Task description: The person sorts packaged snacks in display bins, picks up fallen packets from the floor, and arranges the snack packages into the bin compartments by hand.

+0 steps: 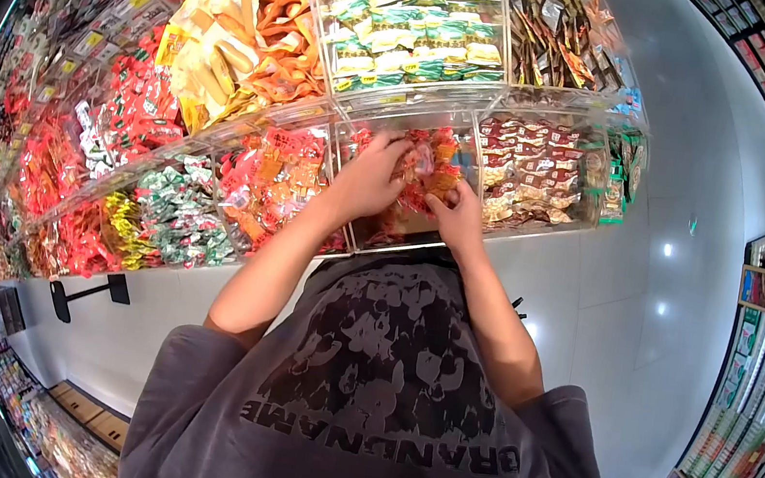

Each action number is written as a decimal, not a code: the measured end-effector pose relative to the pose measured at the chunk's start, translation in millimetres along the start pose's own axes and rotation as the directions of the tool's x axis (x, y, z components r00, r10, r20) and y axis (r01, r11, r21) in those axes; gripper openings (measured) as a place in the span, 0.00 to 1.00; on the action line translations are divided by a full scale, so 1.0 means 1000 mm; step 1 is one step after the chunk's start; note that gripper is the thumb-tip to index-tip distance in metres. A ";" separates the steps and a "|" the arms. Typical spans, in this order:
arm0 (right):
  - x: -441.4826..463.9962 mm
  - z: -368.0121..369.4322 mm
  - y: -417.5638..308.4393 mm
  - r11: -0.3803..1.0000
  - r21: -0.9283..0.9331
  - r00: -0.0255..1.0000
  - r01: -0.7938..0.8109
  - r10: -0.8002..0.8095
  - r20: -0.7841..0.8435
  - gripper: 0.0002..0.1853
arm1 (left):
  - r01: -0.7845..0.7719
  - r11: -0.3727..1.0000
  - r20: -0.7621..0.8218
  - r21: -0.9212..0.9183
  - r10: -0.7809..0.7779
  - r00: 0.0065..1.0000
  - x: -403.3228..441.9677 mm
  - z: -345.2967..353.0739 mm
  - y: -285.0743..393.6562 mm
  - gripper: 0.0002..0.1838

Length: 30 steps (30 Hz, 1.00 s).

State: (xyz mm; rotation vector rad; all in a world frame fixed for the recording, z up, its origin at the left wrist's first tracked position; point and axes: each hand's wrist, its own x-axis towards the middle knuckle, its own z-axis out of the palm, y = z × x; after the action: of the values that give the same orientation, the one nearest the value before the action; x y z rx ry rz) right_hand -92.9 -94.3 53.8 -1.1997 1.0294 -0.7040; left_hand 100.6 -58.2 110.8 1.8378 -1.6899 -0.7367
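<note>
Both my hands are inside a clear plastic bin holding red and orange snack packets (pixel 425 159). My left hand (pixel 374 177) lies at the left of the pile, its fingers curled against the shiny wrappers. On the right, my right hand (pixel 457 215) has thumb and fingers closed at the edge of a packet. The hands are a little apart, with red wrappers between them. Part of the bin's dark floor (pixel 392 238) shows near its front wall. The left fingertips are partly hidden among the packets.
Neighbouring bins hold red-orange packets (pixel 276 175) on the left and brown-and-cream packets (pixel 529 167) on the right. Behind are green-and-white packets (pixel 418 24) and orange-yellow ones (pixel 234 42). Clear dividers (pixel 411 106) separate them. Grey floor (pixel 638 265) and stocked shelves (pixel 743 388) lie to the right.
</note>
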 end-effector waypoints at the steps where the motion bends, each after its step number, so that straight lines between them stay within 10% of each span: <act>1: 0.006 0.002 0.004 0.999 -0.046 0.999 0.015 -0.016 -0.036 0.16 | -0.042 0.986 0.111 0.162 0.024 0.994 0.006 -0.006 0.004 0.28; 9: 0.048 0.007 0.029 0.819 -0.574 0.999 0.010 -0.037 -0.036 0.21 | -0.011 0.844 0.443 0.536 -0.270 0.855 0.029 -0.014 -0.007 0.26; 30: 0.070 0.030 0.012 0.764 -0.618 0.982 0.187 -0.148 0.114 0.29 | -0.101 0.863 0.406 0.494 -0.127 0.905 0.005 -0.026 -0.016 0.26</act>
State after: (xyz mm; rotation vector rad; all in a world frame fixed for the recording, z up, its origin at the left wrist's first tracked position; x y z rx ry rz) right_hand -38.8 -141.5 25.3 -1.9056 1.1580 -0.4580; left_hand 131.0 -61.2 117.6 2.1468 -2.3390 -0.7976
